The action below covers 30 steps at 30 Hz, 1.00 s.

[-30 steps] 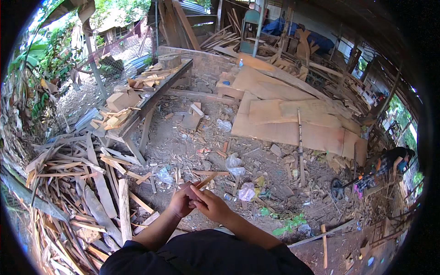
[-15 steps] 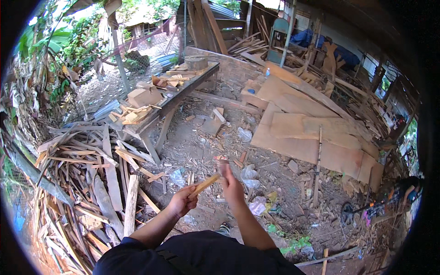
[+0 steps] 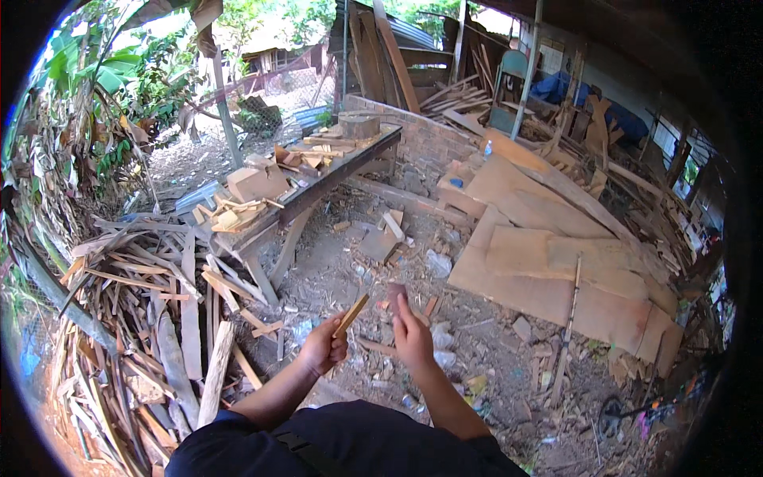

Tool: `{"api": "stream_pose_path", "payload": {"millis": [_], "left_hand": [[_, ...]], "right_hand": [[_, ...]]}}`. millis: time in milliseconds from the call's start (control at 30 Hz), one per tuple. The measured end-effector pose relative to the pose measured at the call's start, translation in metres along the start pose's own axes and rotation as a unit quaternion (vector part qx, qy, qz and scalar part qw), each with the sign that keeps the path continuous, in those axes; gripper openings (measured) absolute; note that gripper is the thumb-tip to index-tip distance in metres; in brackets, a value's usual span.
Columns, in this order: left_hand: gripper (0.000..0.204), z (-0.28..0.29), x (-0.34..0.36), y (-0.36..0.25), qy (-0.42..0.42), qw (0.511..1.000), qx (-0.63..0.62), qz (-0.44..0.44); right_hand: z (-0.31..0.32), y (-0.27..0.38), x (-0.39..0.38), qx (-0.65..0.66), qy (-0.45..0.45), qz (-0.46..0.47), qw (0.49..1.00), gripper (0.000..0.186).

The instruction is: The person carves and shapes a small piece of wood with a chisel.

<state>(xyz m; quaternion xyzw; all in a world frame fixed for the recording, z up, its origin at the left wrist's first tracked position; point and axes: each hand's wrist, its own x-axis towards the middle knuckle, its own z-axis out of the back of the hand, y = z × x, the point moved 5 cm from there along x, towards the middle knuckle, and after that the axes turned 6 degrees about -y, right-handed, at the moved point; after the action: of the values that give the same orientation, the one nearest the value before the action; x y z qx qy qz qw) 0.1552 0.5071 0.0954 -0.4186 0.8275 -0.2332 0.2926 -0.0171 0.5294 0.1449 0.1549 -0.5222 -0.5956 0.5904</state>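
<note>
My left hand (image 3: 323, 347) is closed around the lower end of a short, yellowish wooden stick (image 3: 352, 314), which slants up to the right. In my right hand (image 3: 413, 338) is a flat reddish-brown piece (image 3: 396, 296), pinched between thumb and fingers; it may be folded sandpaper, though its kind is not clear. A small gap separates this piece from the stick. Both hands are held out in front of my body, above the littered ground.
At the left lies a big pile of scrap wood (image 3: 179, 318). Behind it stands a workbench (image 3: 342, 175) bearing wood pieces and a round block. Wide wooden sheets (image 3: 556, 270) lie at the right, with a thin pole (image 3: 568, 326) across them. Plastic scraps litter the ground.
My right hand, blurred against the stick's far end before, is now apart from it. The stick points more steeply upward. The whole view has shifted slightly.
</note>
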Motion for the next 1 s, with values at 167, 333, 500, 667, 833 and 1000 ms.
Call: {"api": "stream_pose_path", "payload": {"millis": [167, 333, 500, 667, 833, 1000], "left_hand": [[0.016, -0.019, 0.063, 0.019, -0.035, 0.998, -0.025, 0.045], [0.032, -0.014, 0.092, 0.0, -0.004, 0.998, -0.055, 0.009], [0.03, 0.016, 0.121, -0.02, -0.092, 0.993, -0.056, 0.047], [0.029, 0.026, 0.161, -0.066, -0.023, 0.997, -0.063, -0.025], [0.031, 0.072, 0.221, -0.109, -0.101, 0.991, -0.087, 0.024], [0.036, 0.091, 0.255, -0.194, -0.02, 0.997, -0.061, -0.043]], "right_hand": [[-0.026, -0.03, 0.023, -0.007, 0.069, 0.223, 0.972, 0.051], [-0.021, -0.076, 0.099, -0.038, 0.05, 0.106, 0.992, 0.049], [-0.078, -0.04, 0.094, 0.025, 0.17, 0.27, 0.947, 0.043], [-0.113, -0.111, 0.17, -0.003, 0.089, 0.062, 0.994, 0.044], [-0.173, -0.065, 0.203, 0.052, 0.115, 0.272, 0.954, 0.047], [-0.225, -0.098, 0.323, -0.03, 0.075, 0.144, 0.986, 0.045]]}}
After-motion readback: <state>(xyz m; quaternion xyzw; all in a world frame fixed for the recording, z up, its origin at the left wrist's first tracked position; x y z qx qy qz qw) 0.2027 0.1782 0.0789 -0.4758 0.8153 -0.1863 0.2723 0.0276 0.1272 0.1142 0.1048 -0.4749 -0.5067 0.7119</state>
